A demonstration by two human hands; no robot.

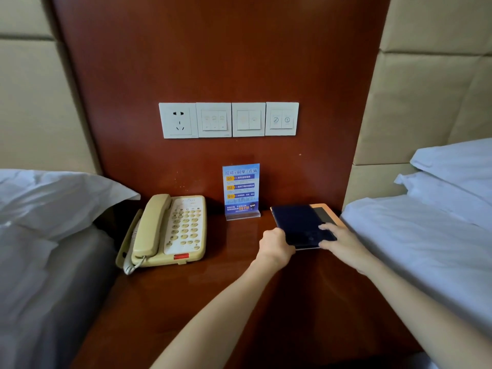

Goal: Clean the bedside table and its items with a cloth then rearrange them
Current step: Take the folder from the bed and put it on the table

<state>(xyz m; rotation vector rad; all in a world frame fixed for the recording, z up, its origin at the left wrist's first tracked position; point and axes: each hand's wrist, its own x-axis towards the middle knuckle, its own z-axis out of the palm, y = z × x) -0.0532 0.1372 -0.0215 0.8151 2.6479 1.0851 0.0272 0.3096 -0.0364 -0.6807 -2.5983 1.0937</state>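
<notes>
Table (pixel 226 288), a glossy reddish-brown bedside top, fills the middle of my head view between 2 beds, and the work is at its far right corner. There I see a dark blue flat piece (pixel 295 222) lying over a tan-framed board (pixel 328 213), so that only the board's far right strip shows; I cannot tell whether the blue piece is folded cloth or a stiff cover. The left hand (pixel 275 246) grips the near left corner of the blue piece, its fingers curled tight round the edge. The right hand (pixel 343 242) rests on top of the piece near its right side, fingers (pixel 328 227) straight and spread flat on the surface, thumb along the near edge, clasping nothing. Just left of the board a blue printed card (pixel 241 190) stands upright in a clear holder against the back wall panel (pixel 213 49). Further left, apart from the card, a cream telephone (pixel 170 230) lies with its handset on the cradle and its coiled cord at the near left. On the panel above, 1 socket (pixel 178 120) and 3 switch plates (pixel 249 119) sit in a row. A white pillow (pixel 53 195) on the left bed (pixel 40 275) overhangs the table's left edge; the right bed (pixel 426 249), with stacked pillows (pixel 458 166), lies against its right edge.
</notes>
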